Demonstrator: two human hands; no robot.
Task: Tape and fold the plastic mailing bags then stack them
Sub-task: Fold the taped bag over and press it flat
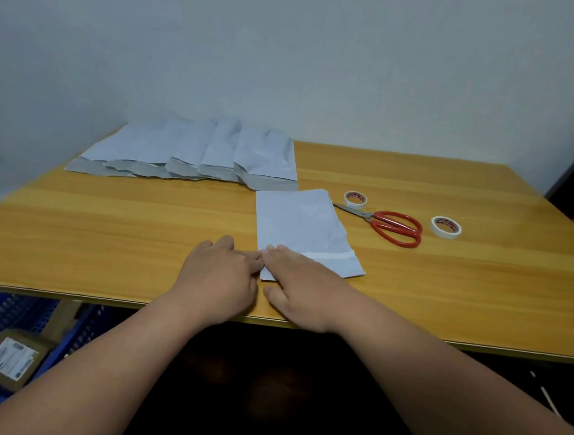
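**One bag on the go, the rest waiting at the back**

One bag [300, 223] lies flat near the front edge of the tabletop [127, 227], long side running away from the person, with a white tape strip [330, 255] across its near end. Both hands are on that near left corner. The right hand [300, 285] lies flat on it, fingers fairly straight, pressing the plastic down rather than gripping. My guess is it's pinning the bag so it can't slide while the end gets creased or the tape rubbed down. The left hand [220, 273] is just off the bag's left edge with fingers bent toward the corner; it might be pinching the edge, but the fingertips are tucked against the other hand, so I can't really tell.

The pile of bags [195, 154] sits fanned and overlapping at the back left by the wall, well apart from the working spot, which keeps the front free. Scissors [389, 225] and two tape rolls [355, 199] [445, 227] are parked to the right of the bag, within easy reach of the right hand.

Containers: a blue crate [1, 310] under the tabletop on the left, with a brown labelled parcel [10, 358] that looks to be sitting in it.
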